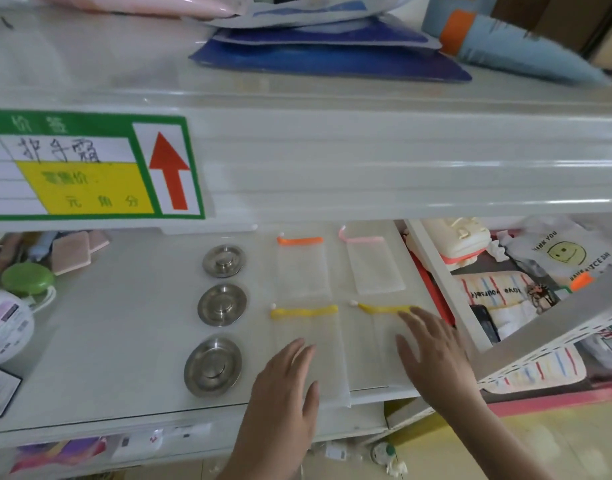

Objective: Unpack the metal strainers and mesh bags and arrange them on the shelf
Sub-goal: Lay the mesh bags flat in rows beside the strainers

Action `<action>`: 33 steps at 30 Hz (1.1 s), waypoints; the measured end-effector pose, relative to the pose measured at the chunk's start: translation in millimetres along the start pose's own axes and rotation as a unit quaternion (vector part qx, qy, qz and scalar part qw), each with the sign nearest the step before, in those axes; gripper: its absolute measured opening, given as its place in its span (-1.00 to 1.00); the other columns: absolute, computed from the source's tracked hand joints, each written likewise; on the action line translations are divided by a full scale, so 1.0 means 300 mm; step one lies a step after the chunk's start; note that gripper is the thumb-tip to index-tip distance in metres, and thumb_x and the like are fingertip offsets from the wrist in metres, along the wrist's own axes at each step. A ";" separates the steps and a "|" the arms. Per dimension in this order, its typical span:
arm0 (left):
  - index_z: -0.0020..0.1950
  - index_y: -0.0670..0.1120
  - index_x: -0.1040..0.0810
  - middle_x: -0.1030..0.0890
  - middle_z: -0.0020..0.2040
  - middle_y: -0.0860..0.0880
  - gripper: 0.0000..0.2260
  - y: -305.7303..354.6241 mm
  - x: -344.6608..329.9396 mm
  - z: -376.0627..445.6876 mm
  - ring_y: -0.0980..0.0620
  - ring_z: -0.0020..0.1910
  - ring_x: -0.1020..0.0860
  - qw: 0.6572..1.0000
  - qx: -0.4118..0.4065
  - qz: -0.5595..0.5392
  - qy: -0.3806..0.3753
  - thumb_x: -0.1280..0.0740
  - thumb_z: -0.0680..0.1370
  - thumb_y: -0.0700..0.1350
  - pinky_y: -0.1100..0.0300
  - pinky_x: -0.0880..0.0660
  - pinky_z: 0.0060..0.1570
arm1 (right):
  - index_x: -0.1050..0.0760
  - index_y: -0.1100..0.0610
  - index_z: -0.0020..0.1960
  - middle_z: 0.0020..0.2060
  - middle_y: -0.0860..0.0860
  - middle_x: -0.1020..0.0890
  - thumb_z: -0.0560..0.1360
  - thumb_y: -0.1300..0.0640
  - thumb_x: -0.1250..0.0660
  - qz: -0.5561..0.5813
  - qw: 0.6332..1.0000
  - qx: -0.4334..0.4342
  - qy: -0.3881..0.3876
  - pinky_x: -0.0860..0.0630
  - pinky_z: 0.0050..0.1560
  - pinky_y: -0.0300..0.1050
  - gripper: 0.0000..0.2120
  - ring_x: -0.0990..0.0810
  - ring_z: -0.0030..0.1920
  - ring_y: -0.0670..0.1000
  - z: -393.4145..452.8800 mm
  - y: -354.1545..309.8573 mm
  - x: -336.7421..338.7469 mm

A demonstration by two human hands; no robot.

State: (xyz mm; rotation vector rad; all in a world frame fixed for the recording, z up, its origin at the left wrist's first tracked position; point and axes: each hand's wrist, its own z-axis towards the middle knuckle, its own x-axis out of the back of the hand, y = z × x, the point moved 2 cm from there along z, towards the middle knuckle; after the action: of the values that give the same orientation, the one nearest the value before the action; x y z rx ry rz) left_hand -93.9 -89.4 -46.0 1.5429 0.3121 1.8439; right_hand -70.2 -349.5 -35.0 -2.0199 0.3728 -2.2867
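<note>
Three round metal strainers stand in a column on the white shelf (124, 341): far (224, 260), middle (222, 304), near (213, 367). Right of them lie several flat white mesh bags: an orange-corded bag (303, 268), a pink-corded bag (374, 268), and two yellow-corded bags in front, left (308, 327) and right (377, 334). My left hand (284, 400) lies flat, fingers apart, on the near end of the left yellow-corded bag. My right hand (432, 355) rests with fingers spread on the right yellow-corded bag, covering part of it.
An upper shelf edge with a green price label (90, 168) overhangs the work area. A green round case (27, 278), pink pads (72, 252) and white packages (3, 327) sit at the left. A divider (443, 289) bounds the right, with towels and bags beyond.
</note>
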 end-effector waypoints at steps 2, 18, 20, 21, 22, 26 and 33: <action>0.45 -0.04 -0.39 -0.47 0.46 -0.04 -0.53 0.000 -0.041 0.042 -0.04 0.41 -0.46 0.996 -0.018 0.080 -0.043 -0.17 0.57 0.08 0.03 -0.49 0.26 | -0.23 -0.04 0.55 0.57 -0.01 -0.24 0.59 -0.25 0.10 -0.019 0.995 0.036 -0.086 -0.02 0.55 0.00 -0.40 -0.12 0.58 0.03 -0.013 0.008 -0.054; 0.60 -0.05 -0.16 -0.10 0.63 -0.11 -0.39 -0.043 -0.087 0.278 -0.13 0.59 -0.12 0.968 -0.021 0.200 -0.151 0.05 0.60 0.20 -0.06 -0.12 0.50 | -0.23 0.00 0.55 0.57 0.02 -0.24 0.63 -0.18 -0.02 0.072 0.996 0.047 -0.025 -0.08 0.55 0.04 -0.46 -0.15 0.57 0.05 0.153 -0.032 -0.001; 0.59 -0.09 -0.18 -0.15 0.62 -0.12 -0.37 -0.058 -0.084 0.362 -0.14 0.58 -0.16 0.969 0.007 0.210 -0.131 0.06 0.59 0.20 -0.08 -0.18 0.48 | -0.15 0.02 0.59 0.59 0.05 -0.18 0.65 -0.17 -0.02 0.062 0.997 0.036 -0.034 -0.02 0.55 0.06 -0.44 -0.08 0.59 0.07 0.248 -0.013 -0.005; 0.60 -0.09 -0.15 -0.12 0.63 -0.11 -0.38 -0.067 -0.086 0.402 -0.13 0.59 -0.12 0.967 0.019 0.215 -0.135 0.06 0.60 0.20 -0.07 -0.14 0.49 | -0.10 0.02 0.60 0.61 0.06 -0.13 0.66 -0.18 0.00 0.048 0.997 0.031 -0.050 0.02 0.56 0.08 -0.43 -0.03 0.60 0.08 0.289 -0.005 -0.019; 0.61 -0.08 -0.10 -0.07 0.64 -0.09 -0.39 -0.079 -0.093 0.434 -0.12 0.60 -0.08 0.963 0.030 0.223 -0.151 0.04 0.63 0.20 -0.06 -0.08 0.51 | -0.05 0.00 0.61 0.62 0.06 -0.08 0.66 -0.19 0.03 0.035 0.997 0.025 -0.070 0.05 0.57 0.10 -0.42 0.01 0.61 0.08 0.321 -0.002 -0.031; 0.62 0.01 -0.02 0.01 0.66 -0.04 -0.42 -0.099 -0.120 0.495 -0.10 0.61 0.02 0.943 0.044 0.248 -0.217 0.08 0.65 0.21 -0.07 0.03 0.54 | -0.03 -0.02 0.61 0.63 0.10 0.03 0.61 -0.20 0.20 -0.018 0.987 0.047 -0.156 0.09 0.57 0.20 -0.39 0.10 0.61 0.16 0.376 -0.019 -0.100; 0.63 0.06 0.00 0.06 0.66 -0.03 -0.39 -0.113 -0.142 0.529 -0.08 0.62 0.06 0.941 0.069 0.240 -0.228 0.11 0.62 0.28 -0.07 0.07 0.54 | -0.02 -0.01 0.62 0.63 0.10 0.00 0.66 -0.16 0.07 -0.003 0.988 0.047 -0.147 0.06 0.58 0.12 -0.44 0.08 0.61 0.16 0.380 -0.103 -0.140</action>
State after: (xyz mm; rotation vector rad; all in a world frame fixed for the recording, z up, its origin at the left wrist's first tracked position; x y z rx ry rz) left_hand 68.0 -131.5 -57.2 2.2356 -0.1745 1.7563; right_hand 51.2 -326.3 -56.4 -2.2632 0.2338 -1.9257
